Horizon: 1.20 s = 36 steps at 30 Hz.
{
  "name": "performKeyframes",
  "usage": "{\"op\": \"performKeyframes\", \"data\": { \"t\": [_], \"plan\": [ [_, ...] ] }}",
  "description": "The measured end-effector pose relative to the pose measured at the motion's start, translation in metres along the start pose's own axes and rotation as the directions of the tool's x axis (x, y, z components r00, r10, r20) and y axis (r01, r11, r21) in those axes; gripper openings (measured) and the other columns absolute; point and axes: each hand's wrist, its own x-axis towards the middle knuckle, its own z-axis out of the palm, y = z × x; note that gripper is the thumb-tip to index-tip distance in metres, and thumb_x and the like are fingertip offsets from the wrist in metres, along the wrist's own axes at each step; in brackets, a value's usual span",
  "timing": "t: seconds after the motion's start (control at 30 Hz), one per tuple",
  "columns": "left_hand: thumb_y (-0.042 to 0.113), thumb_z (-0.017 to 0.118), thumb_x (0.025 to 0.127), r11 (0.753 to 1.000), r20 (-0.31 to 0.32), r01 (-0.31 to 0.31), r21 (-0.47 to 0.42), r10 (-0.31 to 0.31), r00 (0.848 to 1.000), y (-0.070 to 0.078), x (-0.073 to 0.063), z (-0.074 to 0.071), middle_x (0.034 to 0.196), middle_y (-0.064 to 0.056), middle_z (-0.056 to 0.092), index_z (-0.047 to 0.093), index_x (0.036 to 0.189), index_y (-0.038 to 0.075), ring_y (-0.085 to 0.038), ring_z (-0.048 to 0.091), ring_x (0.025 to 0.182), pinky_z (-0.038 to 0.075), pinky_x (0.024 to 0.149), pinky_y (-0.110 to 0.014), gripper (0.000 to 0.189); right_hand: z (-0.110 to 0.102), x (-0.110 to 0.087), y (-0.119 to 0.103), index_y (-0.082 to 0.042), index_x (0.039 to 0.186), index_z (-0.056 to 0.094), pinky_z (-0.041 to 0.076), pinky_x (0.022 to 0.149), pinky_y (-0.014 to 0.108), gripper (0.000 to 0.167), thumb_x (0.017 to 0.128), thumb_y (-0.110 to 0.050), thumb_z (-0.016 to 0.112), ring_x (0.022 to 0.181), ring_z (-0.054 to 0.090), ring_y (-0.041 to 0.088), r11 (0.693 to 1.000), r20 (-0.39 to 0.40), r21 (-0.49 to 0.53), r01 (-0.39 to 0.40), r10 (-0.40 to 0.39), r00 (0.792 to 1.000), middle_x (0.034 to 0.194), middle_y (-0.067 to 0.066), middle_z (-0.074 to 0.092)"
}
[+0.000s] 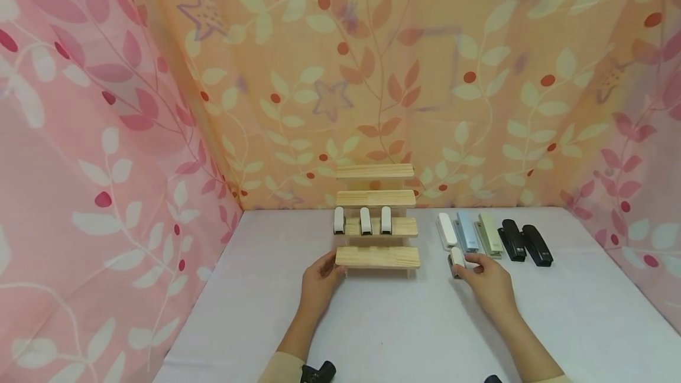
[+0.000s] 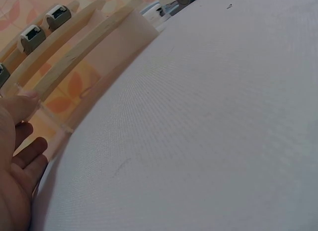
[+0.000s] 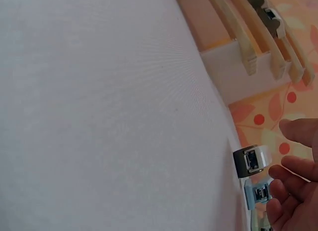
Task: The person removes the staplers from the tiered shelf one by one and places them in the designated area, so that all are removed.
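One smooth white table (image 1: 393,324), leaf-print cloth (image 1: 298,135) behind, bears a grainy wooden rack (image 1: 376,257); left hand (image 1: 319,281) touches it, grip unclear. Right hand (image 1: 490,285), unclenched, is by a rounded stapler (image 1: 457,257), at the rack's four o'clock.

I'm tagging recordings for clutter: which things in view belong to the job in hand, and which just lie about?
Seemingly in the job:
wooden rack, at the left hand
three white staplers on the rack
white stapler at the right hand

Apparently idle, though the staplers may belong:
another white stapler
blue stapler
green stapler
two black staplers
patterned cloth backdrop
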Motion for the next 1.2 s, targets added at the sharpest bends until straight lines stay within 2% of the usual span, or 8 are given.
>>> {"op": "performKeyframes", "data": {
  "t": [0.23,0.4,0.5,0.63,0.93,1.2],
  "plan": [
    [0.025,0.083,0.087,1.000,-0.007,-0.025,-0.005,0.025,1.000,0.002,0.000,0.001,0.139,-0.012,0.065,0.065,0.136,0.008,-0.029,0.061,0.130,0.052,0.106,-0.030,0.055,-0.004,-0.003,-0.028,-0.005,0.132,0.066,0.050,0.069,0.029,0.052,0.093,-0.039,0.076,0.103,0.058,0.031,0.997,0.009,-0.034,0.072,-0.072,0.997,0.118,0.020,0.068],
    [0.021,0.083,0.086,1.000,-0.014,-0.019,-0.010,0.019,1.000,0.003,-0.001,0.002,0.139,-0.013,0.065,0.065,0.137,0.007,-0.030,0.062,0.129,0.052,0.108,-0.037,0.055,-0.007,-0.006,-0.053,-0.005,0.130,0.067,0.057,0.082,0.043,0.052,0.093,-0.039,0.077,0.110,0.060,0.035,0.990,0.002,-0.012,0.140,-0.140,0.990,0.125,0.020,0.068],
    [0.018,0.083,0.087,1.000,-0.020,-0.024,-0.019,0.023,1.000,0.002,-0.001,0.002,0.139,-0.015,0.064,0.064,0.137,0.006,-0.032,0.061,0.129,0.051,0.108,-0.041,0.056,-0.006,-0.006,-0.066,-0.004,0.129,0.068,0.057,0.090,0.050,0.049,0.092,-0.035,0.079,0.112,0.061,0.035,0.981,-0.011,0.014,0.194,-0.194,0.981,0.125,0.018,0.070],
    [0.019,0.083,0.087,0.999,-0.023,-0.032,-0.015,0.031,0.999,0.003,-0.001,0.002,0.139,-0.014,0.065,0.064,0.137,0.006,-0.032,0.062,0.128,0.052,0.107,-0.039,0.056,-0.002,-0.005,-0.081,-0.005,0.127,0.069,0.058,0.091,0.052,0.046,0.091,-0.032,0.080,0.112,0.062,0.034,0.970,-0.021,0.031,0.241,-0.240,0.970,0.123,0.016,0.071],
    [0.025,0.083,0.087,0.999,-0.013,-0.026,0.021,0.026,1.000,0.000,-0.001,0.000,0.136,-0.011,0.067,0.066,0.136,0.008,-0.029,0.064,0.126,0.054,0.105,-0.034,0.055,0.017,0.002,-0.109,-0.005,0.126,0.069,0.054,0.094,0.054,0.046,0.090,-0.030,0.081,0.113,0.061,0.033,0.962,-0.020,0.079,0.263,-0.262,0.965,0.124,0.014,0.071],
    [0.028,0.083,0.086,1.000,-0.007,-0.028,0.005,0.028,1.000,-0.001,0.000,0.000,0.138,-0.011,0.066,0.065,0.136,0.008,-0.028,0.063,0.128,0.053,0.105,-0.029,0.057,0.036,0.011,-0.122,-0.005,0.126,0.070,0.052,0.095,0.052,0.048,0.087,-0.031,0.083,0.111,0.062,0.032,0.946,-0.015,0.090,0.310,-0.310,0.951,0.122,0.013,0.073]
  ]
}}
